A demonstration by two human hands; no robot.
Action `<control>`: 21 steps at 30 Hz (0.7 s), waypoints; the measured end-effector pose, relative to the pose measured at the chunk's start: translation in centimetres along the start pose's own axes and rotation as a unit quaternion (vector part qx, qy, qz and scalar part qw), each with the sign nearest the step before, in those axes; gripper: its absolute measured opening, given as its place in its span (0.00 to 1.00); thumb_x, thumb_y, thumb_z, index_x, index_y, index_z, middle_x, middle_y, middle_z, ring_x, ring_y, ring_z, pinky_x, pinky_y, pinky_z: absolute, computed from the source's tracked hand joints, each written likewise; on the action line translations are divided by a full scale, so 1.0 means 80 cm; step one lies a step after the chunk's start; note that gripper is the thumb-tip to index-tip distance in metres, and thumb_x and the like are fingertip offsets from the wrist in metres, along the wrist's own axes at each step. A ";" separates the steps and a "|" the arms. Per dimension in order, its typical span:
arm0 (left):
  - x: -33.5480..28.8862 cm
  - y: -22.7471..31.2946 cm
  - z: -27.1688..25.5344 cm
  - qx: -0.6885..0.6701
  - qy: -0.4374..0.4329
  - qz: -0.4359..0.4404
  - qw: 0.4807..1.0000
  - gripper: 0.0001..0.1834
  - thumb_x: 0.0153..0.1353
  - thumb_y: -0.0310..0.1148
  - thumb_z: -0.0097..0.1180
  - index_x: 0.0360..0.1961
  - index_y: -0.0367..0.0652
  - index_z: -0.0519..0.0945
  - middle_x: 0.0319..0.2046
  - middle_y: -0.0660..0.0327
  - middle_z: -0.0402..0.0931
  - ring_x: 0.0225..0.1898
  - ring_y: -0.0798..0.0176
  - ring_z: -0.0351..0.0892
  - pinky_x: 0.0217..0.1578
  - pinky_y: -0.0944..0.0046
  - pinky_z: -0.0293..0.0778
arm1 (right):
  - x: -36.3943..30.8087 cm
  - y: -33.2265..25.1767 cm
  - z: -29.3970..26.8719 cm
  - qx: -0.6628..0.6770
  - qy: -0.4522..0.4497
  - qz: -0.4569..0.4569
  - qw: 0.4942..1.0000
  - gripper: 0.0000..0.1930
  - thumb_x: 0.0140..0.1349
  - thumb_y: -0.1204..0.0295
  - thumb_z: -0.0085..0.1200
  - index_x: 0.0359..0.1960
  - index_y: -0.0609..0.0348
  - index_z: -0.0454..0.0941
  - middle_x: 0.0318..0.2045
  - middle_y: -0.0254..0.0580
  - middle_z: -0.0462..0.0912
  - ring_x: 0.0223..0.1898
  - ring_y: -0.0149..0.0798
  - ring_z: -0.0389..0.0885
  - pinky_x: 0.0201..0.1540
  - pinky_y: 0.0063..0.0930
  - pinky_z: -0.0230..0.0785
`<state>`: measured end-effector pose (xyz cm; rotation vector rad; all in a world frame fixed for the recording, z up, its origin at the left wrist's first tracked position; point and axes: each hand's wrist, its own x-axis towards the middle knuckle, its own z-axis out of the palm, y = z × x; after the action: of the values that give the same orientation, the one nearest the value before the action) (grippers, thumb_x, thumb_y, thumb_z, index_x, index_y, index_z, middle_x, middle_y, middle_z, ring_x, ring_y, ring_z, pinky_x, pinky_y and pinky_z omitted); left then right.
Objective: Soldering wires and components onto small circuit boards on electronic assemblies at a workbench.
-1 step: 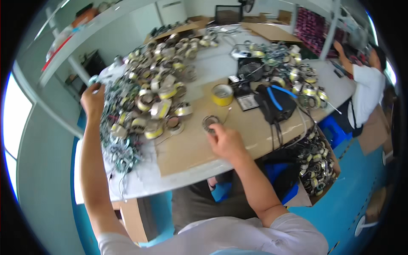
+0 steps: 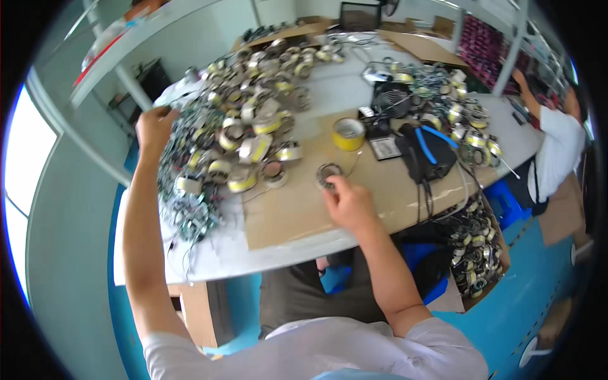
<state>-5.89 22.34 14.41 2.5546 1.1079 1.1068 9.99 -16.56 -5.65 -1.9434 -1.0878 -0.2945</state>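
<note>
My right hand [image 2: 351,206] pinches the near rim of a ring-shaped motor coil [image 2: 329,175] on the brown cardboard sheet [image 2: 285,221]. A thin lead [image 2: 353,164] lies beside this ring. At the far left, my left hand [image 2: 154,131] is closed beside the pile's outer edge; whether anything is in its fingers is hidden. Between my hands spreads a heap of similar coils [image 2: 253,149], many banded in yellow. Small green circuit boards with wires [image 2: 193,215] lie along its left side. Beyond my right hand stands a roll of yellow tape [image 2: 348,135].
Blue-handled pliers [image 2: 425,149] lie on a black object at the right, near a black fan [image 2: 389,101]. Another coil heap [image 2: 472,123] is beyond. Below the table's right edge sits a filled carton [image 2: 475,253]. A person [image 2: 560,142] works at far right.
The whole view has shifted, so the table appears farther right and higher. A small pale green thing at my left fingertips is no longer visible. My right hand stays on the coil.
</note>
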 end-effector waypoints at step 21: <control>-0.159 0.127 -0.035 -0.681 -0.228 0.086 0.691 0.20 0.69 0.37 0.52 0.44 0.24 0.79 0.31 0.46 0.82 0.08 0.70 0.63 0.08 0.72 0.53 | -0.001 -0.021 -0.010 0.036 0.098 -0.031 0.994 0.11 0.62 0.72 0.59 0.46 0.59 0.80 0.26 0.46 0.84 0.25 0.47 0.84 0.29 0.40 0.76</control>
<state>-7.79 5.94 13.16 1.4667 -0.1914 0.7139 8.77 -16.81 -4.28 -1.7790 -1.0170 -0.4629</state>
